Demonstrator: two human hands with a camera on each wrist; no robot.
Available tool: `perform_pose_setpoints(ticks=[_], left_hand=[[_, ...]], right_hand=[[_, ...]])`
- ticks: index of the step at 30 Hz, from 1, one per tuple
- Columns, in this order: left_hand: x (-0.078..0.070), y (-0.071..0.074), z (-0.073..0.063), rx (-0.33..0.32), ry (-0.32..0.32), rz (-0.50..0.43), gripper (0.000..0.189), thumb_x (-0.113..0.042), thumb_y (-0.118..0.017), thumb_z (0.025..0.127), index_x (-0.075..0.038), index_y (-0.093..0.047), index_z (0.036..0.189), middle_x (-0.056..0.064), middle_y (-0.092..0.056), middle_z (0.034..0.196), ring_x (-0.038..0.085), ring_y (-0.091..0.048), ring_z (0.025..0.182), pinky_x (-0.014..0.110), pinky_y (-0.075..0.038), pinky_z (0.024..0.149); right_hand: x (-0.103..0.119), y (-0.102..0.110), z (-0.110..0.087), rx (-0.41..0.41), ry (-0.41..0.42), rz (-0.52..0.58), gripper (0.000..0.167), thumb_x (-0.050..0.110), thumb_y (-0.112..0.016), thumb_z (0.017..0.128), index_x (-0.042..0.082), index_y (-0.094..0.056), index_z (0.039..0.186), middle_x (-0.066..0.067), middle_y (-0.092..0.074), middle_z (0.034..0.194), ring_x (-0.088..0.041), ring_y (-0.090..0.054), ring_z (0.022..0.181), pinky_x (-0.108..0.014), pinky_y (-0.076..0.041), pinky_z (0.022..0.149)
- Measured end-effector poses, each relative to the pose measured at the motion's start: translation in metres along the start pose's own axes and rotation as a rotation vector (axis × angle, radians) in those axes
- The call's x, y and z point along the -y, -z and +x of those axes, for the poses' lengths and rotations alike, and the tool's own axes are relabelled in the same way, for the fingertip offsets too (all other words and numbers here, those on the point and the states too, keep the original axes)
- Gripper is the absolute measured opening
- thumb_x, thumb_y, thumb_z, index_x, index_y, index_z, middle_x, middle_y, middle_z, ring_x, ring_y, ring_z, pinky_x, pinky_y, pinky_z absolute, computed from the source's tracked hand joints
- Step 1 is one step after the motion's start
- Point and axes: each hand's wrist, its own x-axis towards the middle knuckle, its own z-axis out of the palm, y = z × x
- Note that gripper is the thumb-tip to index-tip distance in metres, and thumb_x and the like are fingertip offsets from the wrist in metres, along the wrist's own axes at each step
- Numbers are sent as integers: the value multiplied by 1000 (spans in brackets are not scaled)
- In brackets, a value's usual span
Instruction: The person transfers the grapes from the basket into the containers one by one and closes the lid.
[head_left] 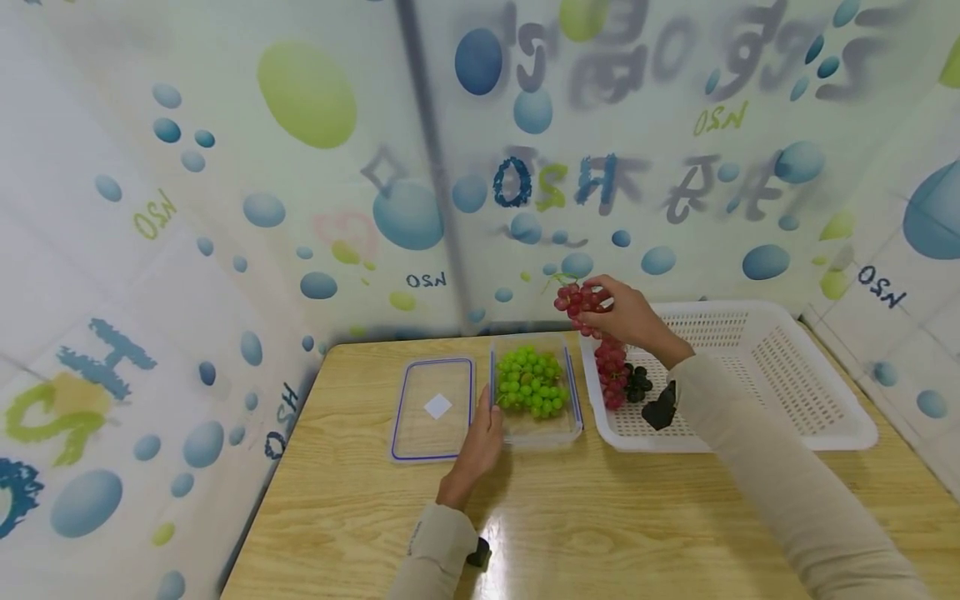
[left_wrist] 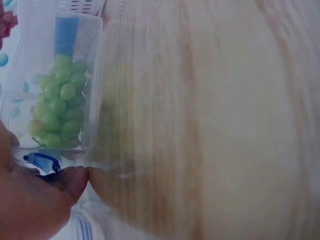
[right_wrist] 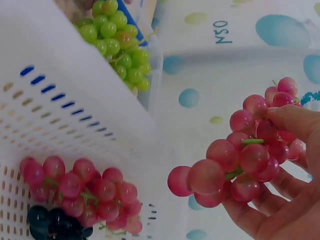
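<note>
My right hand point(head_left: 626, 315) holds a bunch of red grapes point(right_wrist: 240, 155) above the back left rim of a white basket point(head_left: 847, 417), fingers and thumb around the berries. A clear plastic container point(head_left: 543, 435) with blue edging stands left of the basket. A bunch of green grapes point(head_left: 532, 379) lies inside it. At the container's left side, my left hand point(head_left: 480, 446) grips its edge, the thumb by a blue clip point(left_wrist: 45, 161) in the left wrist view. Some of its fingers are hidden. Another red grape bunch point(right_wrist: 82, 190) and some black grapes point(right_wrist: 55, 222) lie in the basket.
A clear lid point(head_left: 438, 429) with a blue seal and a white label lies on the wooden table point(head_left: 360, 517), left of the container. Behind the table hangs a wall covering point(head_left: 345, 200) printed with blue and green spots.
</note>
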Motion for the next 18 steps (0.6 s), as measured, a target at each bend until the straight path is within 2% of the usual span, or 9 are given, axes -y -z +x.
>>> perform_pose_setpoints(ticks=[5,18], left_hand=[[2,0,0,3,-2,6,57,-22,-20,111,2,2,158,23,-2,165,41,-9,151,59,-15,119],[1,0,0,-6,4,-1,57,-23,-20,111,1,1,158,23,-3,165,40,-10,151,58,-15,120]], right_hand=[[8,-6,-1,8,8,17,61,25,-65,96,9,-40,149,-23,-54,134,-40,-61,111,-46,-57,77],[20,-25,-3,13,26,49,60,25,-67,96,11,-42,148,-22,-56,132,-38,-61,111,-51,-55,86]])
